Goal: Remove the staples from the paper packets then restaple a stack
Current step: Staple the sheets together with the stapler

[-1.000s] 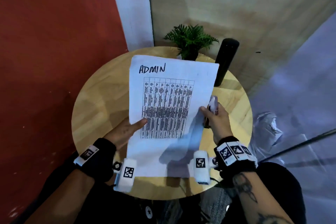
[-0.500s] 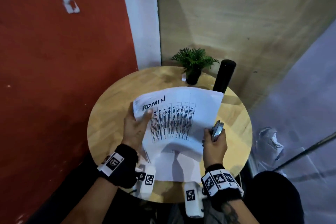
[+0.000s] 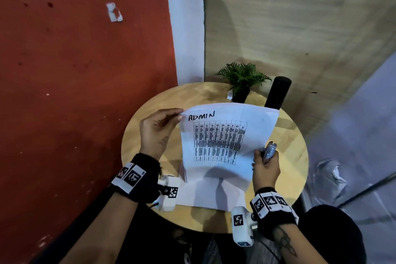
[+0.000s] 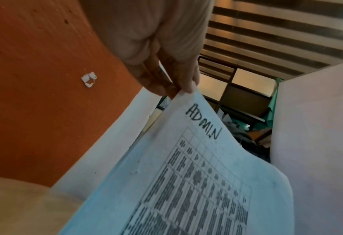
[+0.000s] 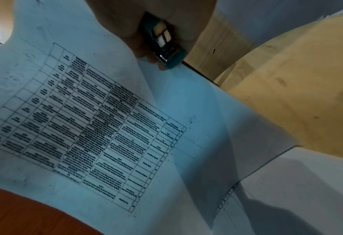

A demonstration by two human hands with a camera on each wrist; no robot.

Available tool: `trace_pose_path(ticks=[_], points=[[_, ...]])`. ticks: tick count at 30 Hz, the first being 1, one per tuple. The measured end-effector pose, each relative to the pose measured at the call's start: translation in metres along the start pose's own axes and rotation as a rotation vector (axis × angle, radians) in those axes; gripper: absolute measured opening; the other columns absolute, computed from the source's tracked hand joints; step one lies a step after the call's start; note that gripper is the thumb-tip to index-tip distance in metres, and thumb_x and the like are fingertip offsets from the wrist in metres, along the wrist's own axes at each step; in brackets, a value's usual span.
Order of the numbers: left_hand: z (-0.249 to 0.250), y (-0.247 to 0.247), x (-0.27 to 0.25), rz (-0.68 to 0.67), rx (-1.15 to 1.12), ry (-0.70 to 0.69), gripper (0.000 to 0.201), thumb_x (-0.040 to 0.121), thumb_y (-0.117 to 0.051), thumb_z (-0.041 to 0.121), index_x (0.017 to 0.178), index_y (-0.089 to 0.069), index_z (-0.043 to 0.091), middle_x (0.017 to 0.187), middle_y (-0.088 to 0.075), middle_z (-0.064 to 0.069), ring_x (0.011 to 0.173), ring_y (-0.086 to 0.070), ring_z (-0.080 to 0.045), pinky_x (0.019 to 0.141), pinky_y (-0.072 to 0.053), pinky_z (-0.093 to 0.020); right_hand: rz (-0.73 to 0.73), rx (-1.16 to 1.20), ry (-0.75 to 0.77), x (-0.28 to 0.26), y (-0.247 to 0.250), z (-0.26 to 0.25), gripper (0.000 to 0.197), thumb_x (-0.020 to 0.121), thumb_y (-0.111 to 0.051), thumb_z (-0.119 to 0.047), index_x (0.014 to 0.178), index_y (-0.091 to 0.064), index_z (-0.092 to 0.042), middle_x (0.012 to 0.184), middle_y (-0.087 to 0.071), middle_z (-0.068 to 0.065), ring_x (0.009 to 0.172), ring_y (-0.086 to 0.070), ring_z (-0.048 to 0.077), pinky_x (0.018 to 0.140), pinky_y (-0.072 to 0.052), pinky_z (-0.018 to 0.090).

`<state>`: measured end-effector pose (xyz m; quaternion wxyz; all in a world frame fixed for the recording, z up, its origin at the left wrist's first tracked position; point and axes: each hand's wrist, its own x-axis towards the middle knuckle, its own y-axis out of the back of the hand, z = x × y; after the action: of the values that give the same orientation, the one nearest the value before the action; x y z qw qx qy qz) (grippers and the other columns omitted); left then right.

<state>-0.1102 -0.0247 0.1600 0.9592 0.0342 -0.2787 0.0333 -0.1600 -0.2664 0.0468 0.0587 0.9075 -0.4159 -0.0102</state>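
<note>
A white paper packet [image 3: 222,139] headed "ADMIN" with a printed table stands lifted off the round wooden table [image 3: 285,178], curling upward. My left hand [image 3: 159,128] pinches its top left corner [image 4: 183,93] between thumb and fingers. My right hand [image 3: 264,165] grips a small teal and metal stapler [image 3: 269,150] and holds the packet's right edge with its thumb. In the right wrist view the stapler [image 5: 163,46] lies in the palm above the sheet [image 5: 106,119]. More white paper [image 3: 214,194] lies flat on the table under the lifted packet.
A small potted green plant [image 3: 242,79] and a tall black cylinder [image 3: 277,92] stand at the table's far edge. A red wall [image 3: 75,92] is close on the left, a wooden wall behind. Crumpled plastic [image 3: 330,176] lies on the floor to the right.
My left hand has moved from the packet's lower left side up to its top left corner and now pinches it. The packet bent, then rose again. The view tilted up.
</note>
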Motion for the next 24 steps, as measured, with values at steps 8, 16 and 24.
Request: trace_pose_path(ticks=[8, 16, 24], points=[[0.007, 0.004, 0.010, -0.122, 0.129, -0.098, 0.010, 0.081, -0.066, 0.014, 0.090, -0.069, 0.018, 0.084, -0.066, 0.020, 0.076, -0.060, 0.002, 0.069, -0.049, -0.015, 0.046, 0.002, 0.063, -0.004, 0.009, -0.018, 0.014, 0.082, -0.061, -0.027, 0.085, -0.048, -0.031, 0.086, -0.053, 0.013, 0.080, -0.054, 0.033, 0.082, -0.048, 0.051], [0.008, 0.004, 0.006, -0.135, 0.111, -0.119, 0.006, 0.081, -0.064, 0.011, 0.085, -0.068, 0.012, 0.081, -0.063, 0.013, 0.075, -0.058, 0.001, 0.065, -0.048, -0.015, -0.397, -0.206, 1.056, -0.046, -0.023, -0.156, 0.030, 0.080, -0.062, -0.001, 0.110, -0.057, 0.001, 0.115, -0.060, 0.012, 0.098, -0.054, 0.009, 0.078, -0.043, 0.017], [0.005, 0.001, -0.001, -0.108, 0.054, -0.069, 0.017, 0.079, -0.066, 0.013, 0.082, -0.066, 0.030, 0.084, -0.065, 0.020, 0.078, -0.061, -0.002, 0.070, -0.051, -0.020, -0.545, -0.679, 1.084, -0.052, -0.053, -0.167, 0.027, 0.071, -0.061, -0.001, 0.097, -0.060, -0.004, 0.092, -0.062, 0.016, 0.069, -0.061, 0.041, 0.051, -0.034, 0.032]])
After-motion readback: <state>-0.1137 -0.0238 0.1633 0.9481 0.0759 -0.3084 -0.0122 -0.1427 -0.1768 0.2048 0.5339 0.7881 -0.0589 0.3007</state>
